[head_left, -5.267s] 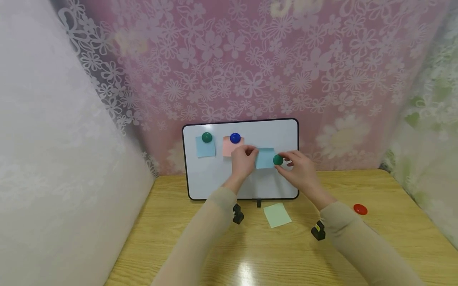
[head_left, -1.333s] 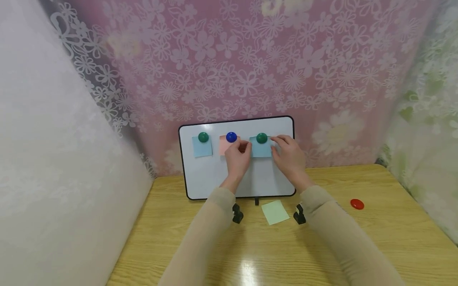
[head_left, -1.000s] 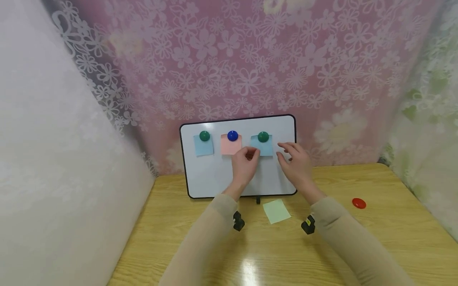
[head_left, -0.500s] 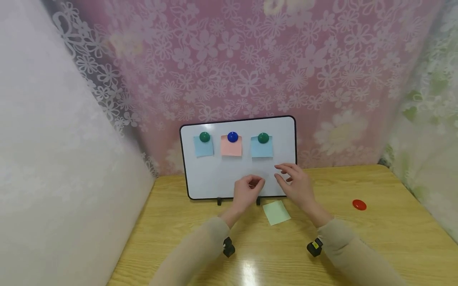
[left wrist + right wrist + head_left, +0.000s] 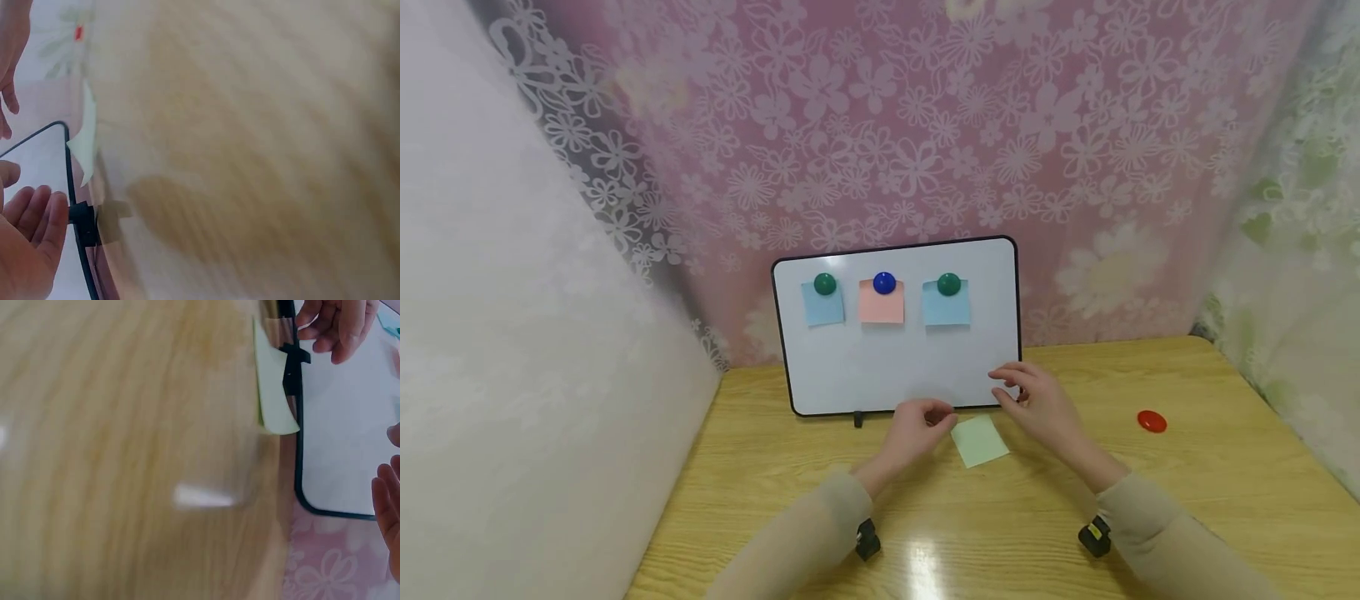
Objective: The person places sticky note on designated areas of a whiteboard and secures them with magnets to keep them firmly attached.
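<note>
My left hand [image 5: 916, 433] hovers just left of a pale green sticky note [image 5: 980, 441] that lies on the table, its fingers loosely bent around nothing. To the right of the note, my right hand [image 5: 1041, 406] is in front of the whiteboard's lower right corner, thumb and fingers apart. Behind them stands the whiteboard [image 5: 895, 367] with three notes in a row. A green magnet [image 5: 825, 284] holds a blue note [image 5: 823, 310], a blue magnet [image 5: 884, 283] a pink note [image 5: 882, 310], and another green magnet [image 5: 949, 284] the right blue note [image 5: 947, 310]. In the left wrist view the green note [image 5: 86, 134] has a curled edge.
A red magnet [image 5: 1152, 421] lies on the wooden table [image 5: 760, 517] at the right. A small black foot [image 5: 858, 420] props the board's lower edge. A flowered pink curtain [image 5: 910, 125] hangs behind, with a pale wall [image 5: 535, 333] at the left.
The green magnet and right blue note went up onto the board between both hands. Both hands then let go and came down toward the green note, the right one drifting rightward.
</note>
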`<state>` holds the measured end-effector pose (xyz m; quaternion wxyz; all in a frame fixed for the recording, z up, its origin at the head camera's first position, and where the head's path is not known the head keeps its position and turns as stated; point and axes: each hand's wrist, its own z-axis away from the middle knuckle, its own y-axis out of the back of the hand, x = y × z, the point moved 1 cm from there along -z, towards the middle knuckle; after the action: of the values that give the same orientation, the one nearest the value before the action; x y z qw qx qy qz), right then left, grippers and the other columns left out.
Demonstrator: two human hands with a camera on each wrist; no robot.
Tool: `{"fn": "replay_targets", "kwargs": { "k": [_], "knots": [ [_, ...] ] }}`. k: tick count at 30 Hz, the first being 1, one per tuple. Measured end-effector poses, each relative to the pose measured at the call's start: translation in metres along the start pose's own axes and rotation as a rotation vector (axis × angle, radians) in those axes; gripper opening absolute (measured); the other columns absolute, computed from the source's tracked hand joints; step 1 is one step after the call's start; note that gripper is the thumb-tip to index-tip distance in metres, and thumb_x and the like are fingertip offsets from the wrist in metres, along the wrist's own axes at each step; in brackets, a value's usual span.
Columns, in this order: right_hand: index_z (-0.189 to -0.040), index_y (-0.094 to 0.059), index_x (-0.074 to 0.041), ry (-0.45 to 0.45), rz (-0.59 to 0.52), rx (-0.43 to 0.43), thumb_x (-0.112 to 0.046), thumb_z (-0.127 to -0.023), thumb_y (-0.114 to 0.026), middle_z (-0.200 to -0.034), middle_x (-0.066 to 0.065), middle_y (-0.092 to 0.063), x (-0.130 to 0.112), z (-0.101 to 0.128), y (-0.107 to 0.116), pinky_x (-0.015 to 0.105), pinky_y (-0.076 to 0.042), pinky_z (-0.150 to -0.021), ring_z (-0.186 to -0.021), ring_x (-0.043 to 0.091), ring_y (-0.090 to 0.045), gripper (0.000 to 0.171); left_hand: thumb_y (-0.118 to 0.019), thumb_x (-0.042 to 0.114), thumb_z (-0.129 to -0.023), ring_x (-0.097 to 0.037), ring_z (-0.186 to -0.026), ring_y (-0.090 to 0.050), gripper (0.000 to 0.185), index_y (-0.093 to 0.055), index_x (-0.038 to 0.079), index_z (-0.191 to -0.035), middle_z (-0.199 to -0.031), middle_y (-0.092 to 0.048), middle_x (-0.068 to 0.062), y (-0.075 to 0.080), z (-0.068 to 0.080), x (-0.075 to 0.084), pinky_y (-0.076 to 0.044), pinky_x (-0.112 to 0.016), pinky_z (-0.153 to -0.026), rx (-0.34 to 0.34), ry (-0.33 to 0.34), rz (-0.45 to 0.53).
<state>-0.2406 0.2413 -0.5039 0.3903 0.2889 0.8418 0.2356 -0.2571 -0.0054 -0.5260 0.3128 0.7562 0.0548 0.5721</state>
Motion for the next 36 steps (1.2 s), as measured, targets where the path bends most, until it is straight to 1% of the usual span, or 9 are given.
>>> {"fn": "replay_targets", "kwargs": {
  "k": [3,6,10,14,17,21,23,29,36],
  "knots": [
    [-0.116,-0.079,-0.002,-0.017,0.017,-0.044,-0.002,-0.094,-0.081,-0.119,0.012,-0.071,0.004,0.008,0.006,0.045,-0.061,-0.068,-0.093,0.032,-0.067,0.022,-0.073,0.026,-0.104,-0.001,-0.086,-0.066,0.021,-0.081,0.008,-0.114,-0.099,-0.076,0.008,-0.003,0.004,-0.004,-0.056,-0.023,-0.078,-0.055,-0.022,-0.067],
    [-0.117,-0.08,-0.004,-0.033,0.045,-0.065,-0.003,-0.095,-0.081,-0.12,0.011,-0.072,0.007,0.015,0.011,0.043,-0.061,-0.068,-0.095,0.031,-0.069,0.022,-0.075,0.025,-0.103,0.0,-0.084,-0.065,0.023,-0.081,0.006,-0.114,-0.097,-0.076,0.007,-0.007,0.005,-0.003,-0.056,-0.022,-0.076,-0.083,-0.042,-0.129],
    [-0.119,-0.08,-0.004,-0.05,0.065,-0.084,-0.001,-0.094,-0.081,-0.122,0.014,-0.072,0.012,0.022,0.02,0.041,-0.061,-0.068,-0.093,0.03,-0.071,0.024,-0.077,0.024,-0.102,-0.002,-0.085,-0.066,0.025,-0.08,0.004,-0.115,-0.099,-0.077,0.002,-0.011,0.002,0.003,-0.056,-0.021,-0.076,-0.101,-0.017,-0.253],
    [-0.119,-0.079,-0.002,-0.079,0.077,-0.089,0.0,-0.095,-0.08,-0.123,0.018,-0.071,0.02,0.03,0.031,0.037,-0.061,-0.068,-0.092,0.031,-0.071,0.024,-0.077,0.025,-0.102,-0.004,-0.088,-0.07,0.025,-0.08,0.005,-0.118,-0.104,-0.079,-0.001,-0.02,0.001,0.01,-0.057,-0.022,-0.077,-0.12,-0.012,-0.441],
    [-0.118,-0.079,-0.002,-0.1,0.077,-0.08,-0.002,-0.096,-0.079,-0.12,0.017,-0.071,0.027,0.038,0.037,0.035,-0.061,-0.067,-0.094,0.032,-0.071,0.022,-0.076,0.026,-0.103,-0.009,-0.097,-0.072,0.025,-0.08,0.007,-0.118,-0.108,-0.078,-0.002,-0.027,0.001,0.014,-0.058,-0.024,-0.083,-0.117,-0.052,-0.602],
    [-0.116,-0.079,-0.002,-0.115,0.088,-0.064,-0.003,-0.096,-0.079,-0.117,0.016,-0.073,0.036,0.048,0.045,0.035,-0.061,-0.066,-0.09,0.032,-0.072,0.02,-0.075,0.028,-0.103,-0.015,-0.108,-0.071,0.024,-0.08,0.009,-0.118,-0.114,-0.077,-0.002,-0.035,0.002,0.019,-0.057,-0.027,-0.091,-0.087,-0.092,-0.764],
    [-0.117,-0.079,-0.002,-0.128,0.107,-0.059,-0.003,-0.096,-0.08,-0.117,0.017,-0.073,0.04,0.052,0.051,0.035,-0.062,-0.065,-0.089,0.032,-0.073,0.021,-0.076,0.028,-0.102,-0.016,-0.108,-0.071,0.024,-0.08,0.01,-0.117,-0.113,-0.077,-0.001,-0.037,0.001,0.022,-0.057,-0.027,-0.091,-0.075,-0.096,-0.805],
    [-0.124,-0.077,-0.004,-0.192,0.153,-0.096,-0.009,-0.099,-0.078,-0.122,0.02,-0.071,0.057,0.062,0.072,0.034,-0.061,-0.067,-0.093,0.036,-0.072,0.025,-0.077,0.031,-0.102,-0.014,-0.091,-0.067,0.018,-0.078,0.013,-0.101,-0.095,-0.071,0.002,-0.043,-0.001,0.03,-0.056,-0.027,-0.076,-0.089,-0.077,-0.908],
    [-0.127,-0.075,-0.001,-0.235,0.203,-0.133,-0.011,-0.102,-0.074,-0.126,0.027,-0.069,0.078,0.066,0.088,0.051,-0.061,-0.069,-0.095,0.041,-0.072,0.027,-0.077,0.033,-0.102,-0.014,-0.09,-0.065,0.02,-0.077,0.014,-0.1,-0.095,-0.069,0.001,-0.047,-0.003,0.03,-0.056,-0.027,-0.074,-0.099,-0.03,-0.959]
  ]
}}
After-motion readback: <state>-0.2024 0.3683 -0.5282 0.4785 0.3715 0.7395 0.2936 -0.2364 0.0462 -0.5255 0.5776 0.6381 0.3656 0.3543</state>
